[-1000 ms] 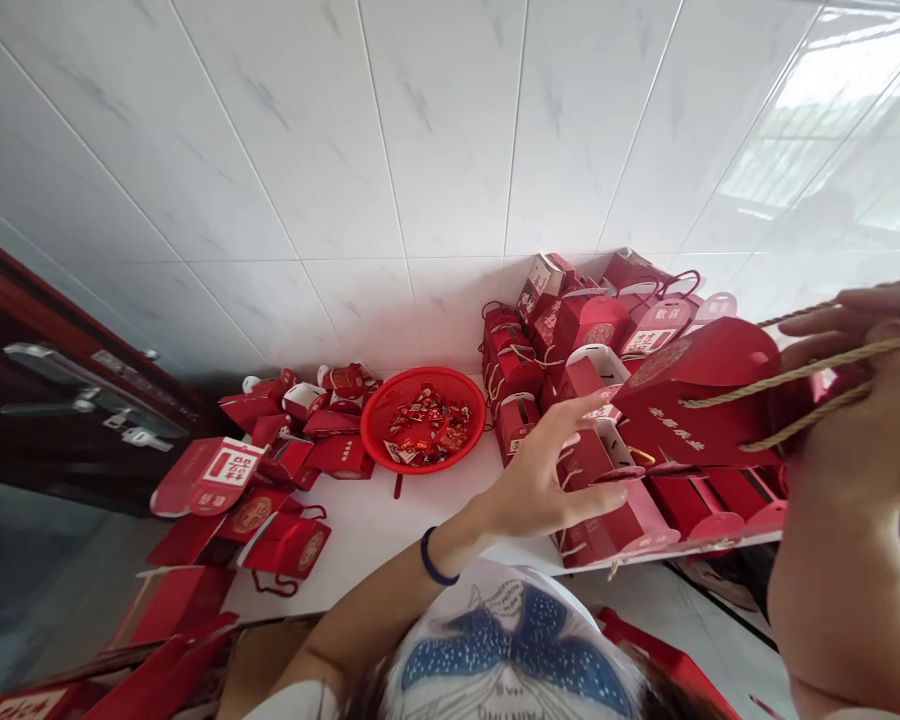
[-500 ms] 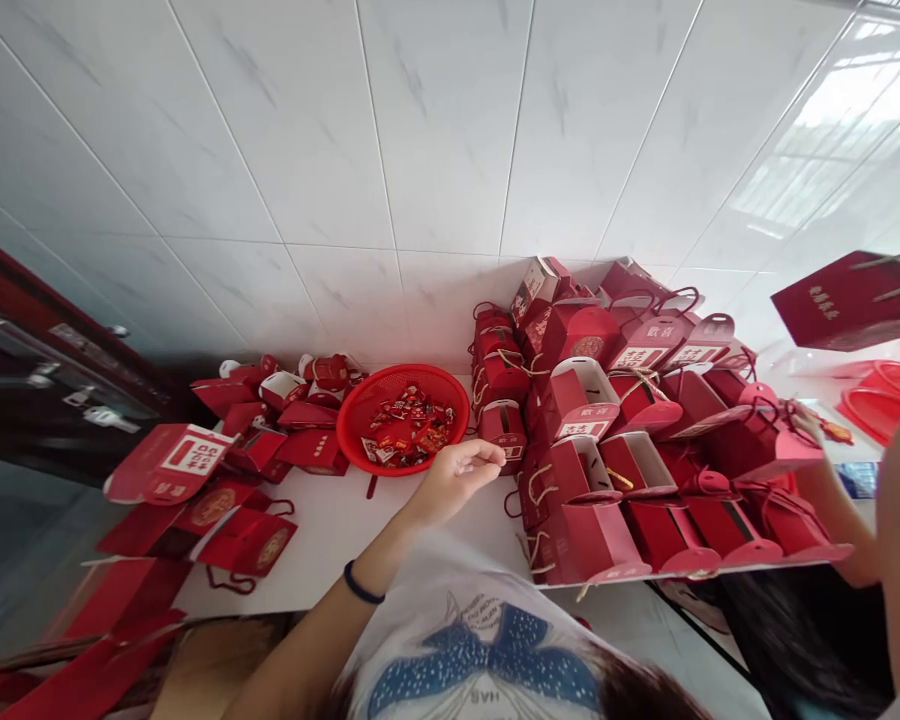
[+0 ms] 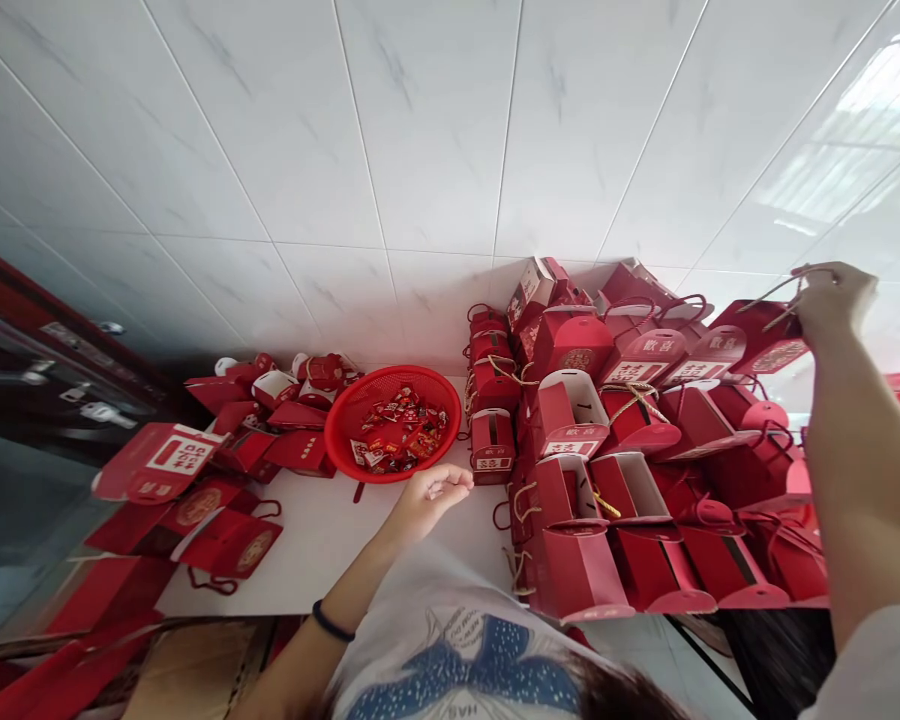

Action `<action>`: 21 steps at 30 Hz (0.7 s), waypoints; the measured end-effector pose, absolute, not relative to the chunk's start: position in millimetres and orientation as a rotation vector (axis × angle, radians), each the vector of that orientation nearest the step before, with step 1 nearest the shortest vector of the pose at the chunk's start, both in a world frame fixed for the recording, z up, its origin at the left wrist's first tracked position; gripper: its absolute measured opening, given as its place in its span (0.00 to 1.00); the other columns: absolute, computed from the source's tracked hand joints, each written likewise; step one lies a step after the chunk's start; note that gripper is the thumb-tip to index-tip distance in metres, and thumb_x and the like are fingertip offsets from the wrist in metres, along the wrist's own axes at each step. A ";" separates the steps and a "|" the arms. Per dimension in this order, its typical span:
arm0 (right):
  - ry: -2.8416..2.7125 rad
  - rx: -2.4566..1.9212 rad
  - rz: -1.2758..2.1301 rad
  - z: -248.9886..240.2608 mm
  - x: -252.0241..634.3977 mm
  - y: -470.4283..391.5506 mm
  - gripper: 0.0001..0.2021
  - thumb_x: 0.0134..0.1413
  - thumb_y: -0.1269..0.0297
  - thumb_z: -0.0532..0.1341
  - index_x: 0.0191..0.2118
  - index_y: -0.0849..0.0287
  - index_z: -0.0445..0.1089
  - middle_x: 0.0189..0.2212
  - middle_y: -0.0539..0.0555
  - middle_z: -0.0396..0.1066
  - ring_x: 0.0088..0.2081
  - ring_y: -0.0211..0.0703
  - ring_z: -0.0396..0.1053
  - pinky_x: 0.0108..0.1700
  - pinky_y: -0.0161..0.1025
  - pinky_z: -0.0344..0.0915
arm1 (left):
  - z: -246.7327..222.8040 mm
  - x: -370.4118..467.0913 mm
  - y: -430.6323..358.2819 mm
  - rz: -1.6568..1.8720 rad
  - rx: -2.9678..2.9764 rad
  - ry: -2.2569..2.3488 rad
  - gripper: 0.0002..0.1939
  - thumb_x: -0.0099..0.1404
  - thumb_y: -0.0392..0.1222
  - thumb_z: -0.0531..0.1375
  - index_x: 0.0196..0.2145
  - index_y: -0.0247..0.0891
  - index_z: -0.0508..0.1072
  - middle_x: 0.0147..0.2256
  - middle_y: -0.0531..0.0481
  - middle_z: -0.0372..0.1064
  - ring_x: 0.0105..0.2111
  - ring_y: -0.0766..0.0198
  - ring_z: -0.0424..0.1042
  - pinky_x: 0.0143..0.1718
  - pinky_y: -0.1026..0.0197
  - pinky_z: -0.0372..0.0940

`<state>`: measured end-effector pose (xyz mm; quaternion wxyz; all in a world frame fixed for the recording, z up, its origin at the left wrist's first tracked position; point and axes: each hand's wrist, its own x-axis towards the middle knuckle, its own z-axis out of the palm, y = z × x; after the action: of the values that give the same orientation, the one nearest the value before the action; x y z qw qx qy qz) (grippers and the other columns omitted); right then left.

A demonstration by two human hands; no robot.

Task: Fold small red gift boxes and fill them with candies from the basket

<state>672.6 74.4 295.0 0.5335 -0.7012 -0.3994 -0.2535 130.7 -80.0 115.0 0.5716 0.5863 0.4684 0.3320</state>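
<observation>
My right hand (image 3: 836, 295) reaches over the far right of the stacked boxes and grips a red gift box (image 3: 766, 335) by its rope handle. The box is tilted at the back edge of the stack; whether it rests there I cannot tell. My left hand (image 3: 436, 492), a dark band on its wrist, hovers above the white table. Its fingers are curled together with nothing visible in them. Nearest to it are a red plastic basket (image 3: 330, 440) of wrapped sweets (image 3: 405, 425) and a small red box (image 3: 493, 440).
Red gift boxes (image 3: 581, 560), several with open tops and rope handles, crowd the right side up to the table's front edge. More red boxes (image 3: 157, 465) lie at the left. A tiled wall (image 3: 435, 150) closes off the back. Cardboard (image 3: 195, 670) is below the table.
My right hand has brought the gift box left and down from the right edge to the back of the stack. My left hand has drawn slightly left and nearer. The view has shifted a little right.
</observation>
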 end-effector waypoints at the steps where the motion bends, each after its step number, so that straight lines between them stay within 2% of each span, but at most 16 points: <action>1: -0.946 -1.765 -0.407 301.0 663.4 69.9 0.18 0.56 0.67 0.56 0.30 0.80 0.77 0.20 0.65 0.72 0.16 0.24 0.61 0.23 0.41 0.46 | 113.6 131.4 -79.6 0.775 1.369 1.102 0.13 0.56 0.50 0.64 0.35 0.38 0.78 0.37 0.46 0.79 0.41 0.55 0.76 0.48 0.53 0.70; 3: -0.930 -1.883 -0.156 311.6 644.4 59.9 0.18 0.56 0.68 0.55 0.37 0.80 0.77 0.30 0.69 0.76 0.23 0.28 0.68 0.26 0.43 0.49 | 111.3 133.1 -79.1 0.768 1.361 1.106 0.14 0.55 0.50 0.64 0.34 0.38 0.79 0.36 0.46 0.79 0.41 0.54 0.77 0.48 0.53 0.70; 5: -0.923 -1.926 -0.114 317.5 628.4 52.3 0.18 0.55 0.70 0.54 0.39 0.81 0.77 0.36 0.70 0.76 0.31 0.35 0.73 0.28 0.45 0.50 | 109.2 134.7 -79.0 0.767 1.351 1.109 0.14 0.55 0.50 0.65 0.34 0.38 0.79 0.36 0.46 0.79 0.41 0.54 0.77 0.47 0.53 0.70; 8: -0.859 -1.926 -0.170 317.7 614.9 49.9 0.20 0.56 0.72 0.51 0.40 0.81 0.77 0.36 0.67 0.77 0.37 0.39 0.74 0.30 0.45 0.52 | 105.9 135.7 -79.5 0.753 1.353 1.113 0.14 0.55 0.50 0.64 0.34 0.38 0.79 0.36 0.46 0.79 0.40 0.54 0.77 0.47 0.54 0.70; 13: -0.937 -1.756 -0.260 312.7 608.8 58.3 0.18 0.55 0.77 0.51 0.39 0.71 0.79 0.34 0.61 0.77 0.29 0.36 0.70 0.31 0.37 0.56 | 102.0 133.1 -82.1 0.686 1.370 1.152 0.14 0.56 0.49 0.63 0.35 0.37 0.79 0.37 0.45 0.79 0.41 0.55 0.76 0.47 0.55 0.69; 16: -1.000 -1.803 -0.336 307.1 603.4 60.2 0.18 0.52 0.79 0.51 0.37 0.66 0.79 0.37 0.61 0.77 0.38 0.41 0.71 0.38 0.37 0.61 | 100.3 130.9 -84.5 0.687 1.356 1.162 0.14 0.56 0.48 0.63 0.36 0.37 0.78 0.38 0.45 0.79 0.42 0.55 0.76 0.48 0.55 0.69; 18: -0.976 -1.906 -0.315 300.0 599.9 59.0 0.18 0.52 0.78 0.51 0.38 0.66 0.79 0.40 0.63 0.77 0.42 0.44 0.71 0.43 0.38 0.61 | 98.1 129.7 -86.3 0.684 1.351 1.168 0.13 0.55 0.48 0.63 0.35 0.38 0.78 0.38 0.46 0.79 0.42 0.55 0.76 0.48 0.55 0.69; 21: -0.883 -2.002 -0.220 288.3 599.7 55.7 0.17 0.52 0.78 0.53 0.41 0.69 0.79 0.40 0.66 0.77 0.44 0.47 0.71 0.45 0.39 0.62 | 93.0 128.1 -88.8 0.675 1.338 1.171 0.13 0.55 0.48 0.63 0.35 0.38 0.78 0.38 0.45 0.79 0.43 0.54 0.76 0.48 0.55 0.69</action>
<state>599.7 55.7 288.3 0.4541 -0.8110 -0.3578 -0.0892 128.1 -88.8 93.0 0.5809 0.5727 0.5012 0.2890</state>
